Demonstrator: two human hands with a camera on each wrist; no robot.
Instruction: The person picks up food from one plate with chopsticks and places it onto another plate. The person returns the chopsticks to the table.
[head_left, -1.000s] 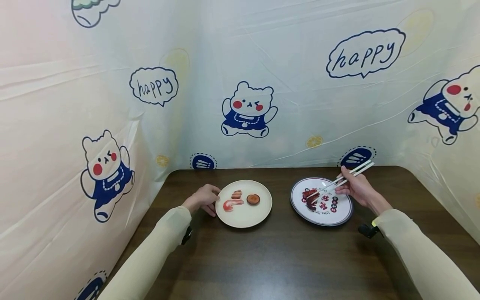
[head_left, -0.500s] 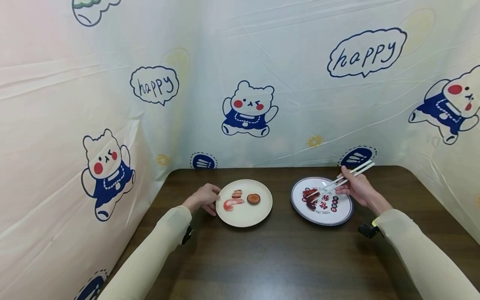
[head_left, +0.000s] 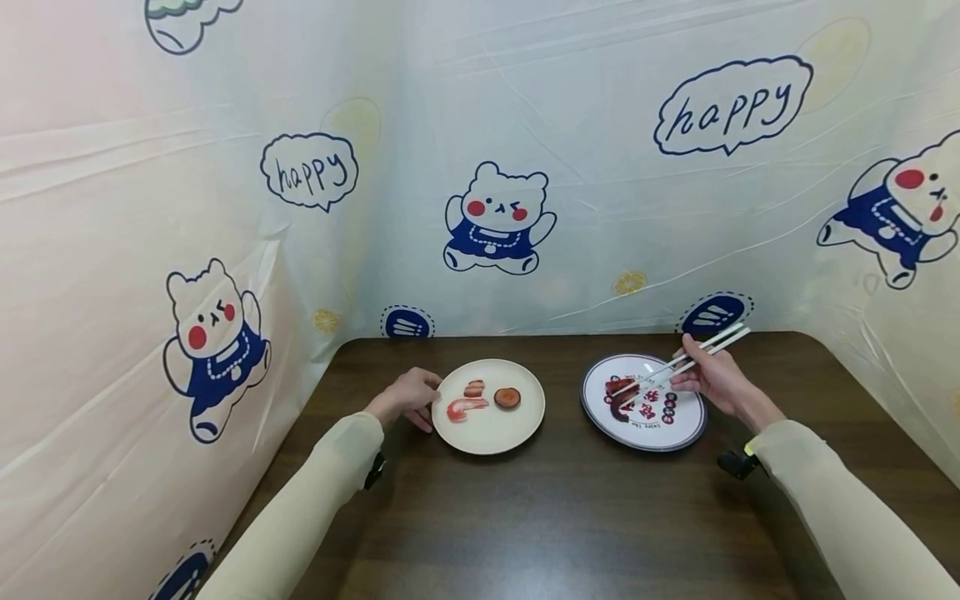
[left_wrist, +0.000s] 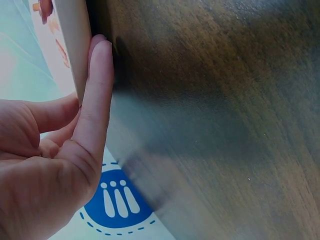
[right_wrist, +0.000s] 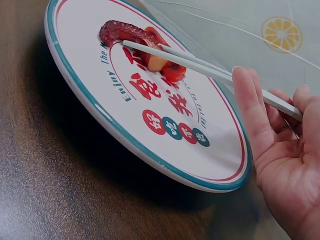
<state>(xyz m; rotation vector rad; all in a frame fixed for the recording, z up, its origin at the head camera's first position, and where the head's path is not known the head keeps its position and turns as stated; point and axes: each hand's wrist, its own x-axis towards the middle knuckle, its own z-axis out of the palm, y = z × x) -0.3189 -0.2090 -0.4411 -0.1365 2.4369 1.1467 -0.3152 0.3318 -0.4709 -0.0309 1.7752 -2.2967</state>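
Observation:
My left hand (head_left: 408, 398) pinches the left rim of a cream plate (head_left: 510, 435), its thumb at the edge and fingers along the underside in the left wrist view. On that plate lie a pink shrimp (head_left: 465, 409), a small striped pink piece (head_left: 473, 389) and a round brown slice (head_left: 507, 398). A pair of pale chopsticks (right_wrist: 200, 65) is gripped in my right hand (head_left: 716, 379). Their tips are at a dark red, glossy piece of food (right_wrist: 120, 32) on a white plate (right_wrist: 215, 167) with red lettering. Beside it sit bright red and orange parts (right_wrist: 173, 72).
Both plates stand on a dark wooden table (head_left: 540, 517), the cream one to the left. A printed curtain (head_left: 585, 167) with bear drawings hangs behind and along the sides. A black strap device (head_left: 737, 463) is at the right wrist.
The chopsticks have tilted slightly, and the dark red piece between their tips has shifted a little on the white plate. The left hand and the cream plate have stayed put.

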